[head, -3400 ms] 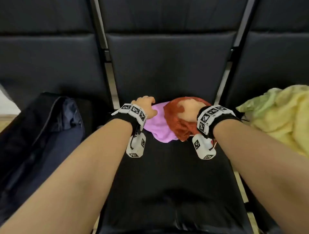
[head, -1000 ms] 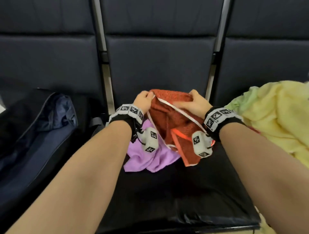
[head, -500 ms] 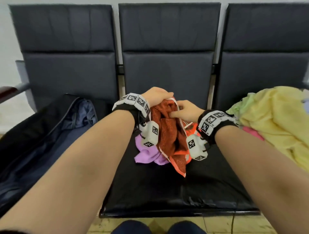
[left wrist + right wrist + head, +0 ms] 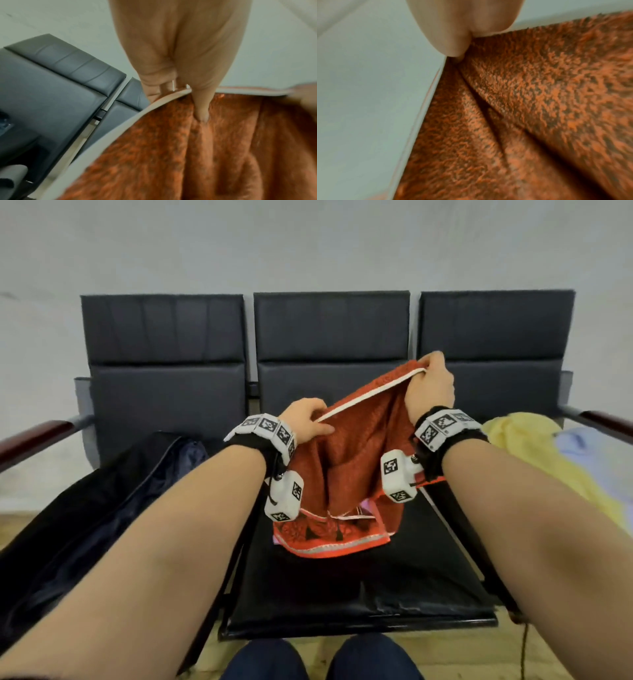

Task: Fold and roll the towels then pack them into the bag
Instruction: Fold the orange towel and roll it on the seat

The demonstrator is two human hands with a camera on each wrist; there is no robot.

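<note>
Raised off the seat, one orange towel (image 4: 356, 446) hangs between two hands.

Left grip (image 4: 306, 422) and higher right grip (image 4: 429, 386) pinched closed, raised.

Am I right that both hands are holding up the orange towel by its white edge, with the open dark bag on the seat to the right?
Not quite: the head view shows the bag on the seat to the left. Both the left hand and the right hand do hold the orange towel by its white edge.

Three dark seats (image 4: 164, 392) (joined row), grey wall (image 4: 308, 244) behind.
</note>
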